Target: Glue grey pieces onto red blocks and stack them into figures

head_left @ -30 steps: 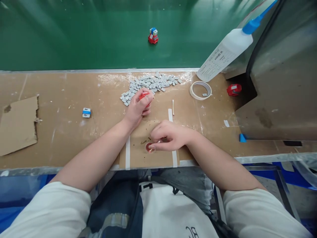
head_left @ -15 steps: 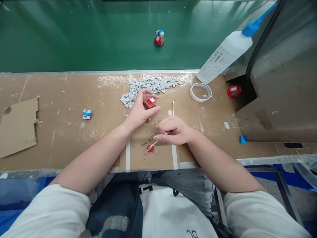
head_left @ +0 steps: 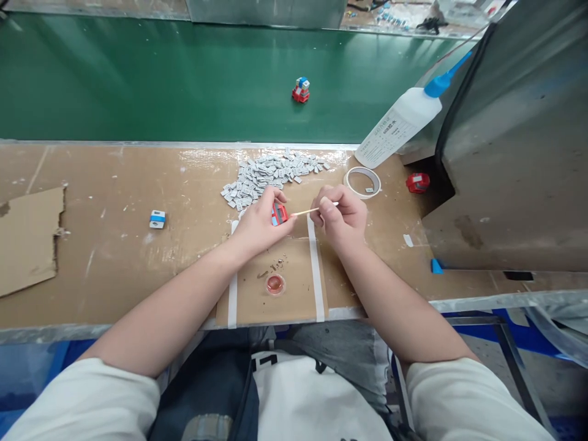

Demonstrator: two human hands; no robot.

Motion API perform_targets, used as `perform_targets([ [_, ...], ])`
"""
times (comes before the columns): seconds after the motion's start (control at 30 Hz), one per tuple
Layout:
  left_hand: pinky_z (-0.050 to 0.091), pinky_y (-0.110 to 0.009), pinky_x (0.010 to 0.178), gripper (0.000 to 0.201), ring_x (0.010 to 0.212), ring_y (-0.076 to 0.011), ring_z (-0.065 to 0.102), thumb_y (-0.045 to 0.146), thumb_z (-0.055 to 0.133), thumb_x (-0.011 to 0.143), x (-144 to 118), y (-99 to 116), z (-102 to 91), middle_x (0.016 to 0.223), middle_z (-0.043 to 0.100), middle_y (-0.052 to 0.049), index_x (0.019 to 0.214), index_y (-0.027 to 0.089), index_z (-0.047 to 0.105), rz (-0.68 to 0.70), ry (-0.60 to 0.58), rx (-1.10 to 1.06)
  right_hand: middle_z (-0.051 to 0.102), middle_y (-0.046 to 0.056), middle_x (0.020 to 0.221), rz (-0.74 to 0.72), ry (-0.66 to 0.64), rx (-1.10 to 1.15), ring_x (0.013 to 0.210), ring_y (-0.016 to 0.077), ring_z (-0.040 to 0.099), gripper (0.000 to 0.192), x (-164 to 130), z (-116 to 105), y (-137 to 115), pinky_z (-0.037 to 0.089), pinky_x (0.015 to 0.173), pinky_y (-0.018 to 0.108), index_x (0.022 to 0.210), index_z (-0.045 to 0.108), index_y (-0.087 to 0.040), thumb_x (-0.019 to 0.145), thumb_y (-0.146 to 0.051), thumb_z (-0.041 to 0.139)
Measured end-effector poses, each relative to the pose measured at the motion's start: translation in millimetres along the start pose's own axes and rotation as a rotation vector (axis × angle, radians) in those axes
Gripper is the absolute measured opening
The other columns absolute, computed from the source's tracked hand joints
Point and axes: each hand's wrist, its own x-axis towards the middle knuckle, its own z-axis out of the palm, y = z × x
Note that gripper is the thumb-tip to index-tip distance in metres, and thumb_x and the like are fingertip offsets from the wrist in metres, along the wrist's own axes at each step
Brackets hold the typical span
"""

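Observation:
My left hand [head_left: 264, 223] is closed around a small red plastic toy part [head_left: 278, 214] with a grey section, its far side hidden by my fingers. In my right hand [head_left: 343, 215] a cotton swab [head_left: 307, 212] is pinched. One end of the swab points left and reaches the edge of the toy part; whether it touches I cannot tell. Nearer to me, a small round dish [head_left: 275, 284] of reddish liquid sits on a cardboard piece [head_left: 294, 306] with white tape strips. Beyond my left hand lies a pile of small grey plastic pieces [head_left: 261, 174].
A white bottle with a blue nozzle [head_left: 395, 125] leans at the right, beside a tape roll [head_left: 362, 182]. A red part [head_left: 418, 182] lies near the metal housing [head_left: 500, 153]. A white-and-blue block [head_left: 157, 219] is at left. A red toy [head_left: 301, 90] stands on the green belt [head_left: 160, 79].
My right hand has lifted the swab out of the dish and moved it up and right, beside the toy part. My left hand has turned the part. The camera view has tilted up.

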Motion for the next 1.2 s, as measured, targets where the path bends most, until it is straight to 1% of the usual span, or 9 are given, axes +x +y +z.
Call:
perform_targets([
  [0.13, 0.041, -0.033, 0.071, 0.029, 0.076, -0.0199, 0.061, 0.031, 0.076, 0.084, -0.6, -1.9, -0.6, 0.086, 0.069, 0.001, 0.097, 0.025, 0.051, 0.034, -0.007, 0.115, 0.045, -0.005, 0.063, -0.097, 0.040, -0.182, 0.058, 0.0124, 0.042, 0.050, 2.5, -1.7, 0.6, 0.035, 0.061, 0.032, 0.070, 0.046, -0.024, 0.106, -0.053, 0.066],
  [0.27, 0.039, -0.033, 0.070, 0.026, 0.077, -0.0230, 0.062, 0.032, 0.075, 0.083, 0.2, -3.9, 0.4, 0.084, 0.070, -0.001, 0.094, 0.025, 0.053, 0.049, -0.026, 0.226, 0.041, -0.005, 0.062, -0.155, -0.005, -0.308, 0.057, 0.0118, 0.037, 0.052, 3.4, -1.7, 0.8, 0.029, 0.059, 0.032, 0.067, 0.043, -0.023, 0.106, -0.050, 0.067],
  [0.4, 0.041, -0.034, 0.073, 0.023, 0.076, -0.0235, 0.063, 0.031, 0.073, 0.083, 0.4, -2.5, 2.0, 0.082, 0.067, 0.000, 0.092, 0.024, 0.053, 0.060, -0.053, 0.297, 0.039, -0.006, 0.062, -0.156, -0.058, -0.358, 0.056, 0.0101, 0.033, 0.052, 2.3, 0.5, 2.9, 0.025, 0.058, 0.030, 0.066, 0.042, -0.023, 0.107, -0.045, 0.065],
  [0.53, 0.045, -0.035, 0.076, 0.023, 0.079, -0.0252, 0.065, 0.030, 0.072, 0.083, 0.2, -1.4, 3.6, 0.081, 0.064, -0.001, 0.094, 0.024, 0.053, 0.071, -0.058, 0.369, 0.039, -0.006, 0.061, -0.119, -0.102, -0.422, 0.058, 0.0104, 0.033, 0.053, 1.0, 1.1, 7.4, 0.028, 0.060, 0.030, 0.065, 0.043, -0.022, 0.107, -0.048, 0.063],
  [0.67, 0.047, -0.035, 0.080, 0.023, 0.085, -0.0279, 0.068, 0.030, 0.072, 0.084, 1.5, -1.6, 5.5, 0.085, 0.066, -0.004, 0.097, 0.023, 0.055, 0.067, -0.063, 0.410, 0.039, -0.006, 0.061, -0.110, -0.135, -0.441, 0.059, 0.0101, 0.035, 0.055, 1.0, 0.4, 9.4, 0.029, 0.061, 0.029, 0.065, 0.044, -0.022, 0.108, -0.052, 0.061],
  [0.87, 0.044, -0.034, 0.073, 0.021, 0.086, -0.0292, 0.070, 0.035, 0.068, 0.089, 1.8, 5.0, 5.1, 0.090, 0.072, -0.007, 0.102, 0.023, 0.057, 0.023, -0.086, 0.543, 0.037, -0.006, 0.060, -0.158, -0.135, -0.487, 0.057, 0.0095, 0.033, 0.055, 2.4, 1.7, 9.0, 0.028, 0.058, 0.028, 0.066, 0.043, -0.022, 0.109, -0.054, 0.057],
  [1.03, 0.045, -0.036, 0.073, 0.020, 0.087, -0.0295, 0.071, 0.038, 0.065, 0.092, 0.4, 9.7, 3.9, 0.094, 0.074, -0.009, 0.103, 0.023, 0.058, 0.015, -0.096, 0.552, 0.040, -0.006, 0.060, -0.147, -0.162, -0.504, 0.057, 0.0099, 0.035, 0.053, 1.9, 4.1, 11.5, 0.028, 0.058, 0.028, 0.066, 0.045, -0.022, 0.107, -0.052, 0.059],
  [1.1, 0.046, -0.036, 0.075, 0.020, 0.088, -0.0294, 0.071, 0.036, 0.065, 0.091, 0.5, 8.9, 3.8, 0.095, 0.074, -0.009, 0.104, 0.023, 0.059, 0.017, -0.096, 0.542, 0.039, -0.006, 0.059, -0.148, -0.145, -0.495, 0.057, 0.0100, 0.035, 0.054, 2.0, 3.8, 10.1, 0.028, 0.058, 0.028, 0.066, 0.044, -0.022, 0.107, -0.052, 0.060],
  [1.2, 0.046, -0.036, 0.078, 0.022, 0.090, -0.0290, 0.071, 0.035, 0.067, 0.088, 1.1, 7.8, 2.7, 0.095, 0.074, -0.007, 0.105, 0.023, 0.059, 0.012, -0.096, 0.518, 0.038, -0.006, 0.059, -0.171, -0.075, -0.421, 0.055, 0.0099, 0.034, 0.056, 2.1, 1.6, 2.4, 0.029, 0.057, 0.029, 0.065, 0.040, -0.023, 0.108, -0.053, 0.060],
])
